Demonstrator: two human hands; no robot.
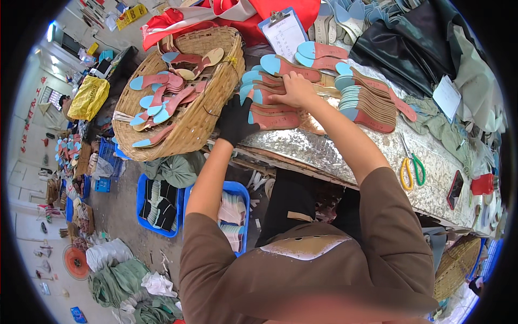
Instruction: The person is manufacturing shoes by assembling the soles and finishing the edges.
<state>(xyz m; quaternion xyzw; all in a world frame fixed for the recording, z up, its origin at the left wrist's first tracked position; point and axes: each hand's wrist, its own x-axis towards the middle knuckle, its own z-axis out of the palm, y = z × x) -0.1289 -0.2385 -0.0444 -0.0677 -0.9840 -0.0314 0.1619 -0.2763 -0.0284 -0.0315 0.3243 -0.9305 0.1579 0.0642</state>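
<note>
Several flat, shoe-shaped insoles with brick-red bodies and pale-blue toe ends [272, 120] lie in overlapping layers just right of a wide, shallow basket [194, 125] woven from tan, bamboo-like strips. More insoles of the same kind [171, 105] sprawl inside that basket, their waisted outlines crossing. Farther right of it leans a neat row of matching insoles [372, 105], whose thin stacked edges make a ribbed texture. Beneath the layers, the worktable [324, 154] has a scuffed, silvery, blotched surface. A glossy, creased black sheet [402, 46] lies well to the basket's right.

The left hand [236, 120], in a black glove, comes up beside the basket's right rim, against the toe ends of the layered insoles; its fingers point away from the body, and whether they pinch anything cannot be told. The right hand [298, 90], bare, reaches toward the basket from its right on an outstretched forearm; its fingers lie slightly apart over the layers, any grip beneath them hidden.
</note>
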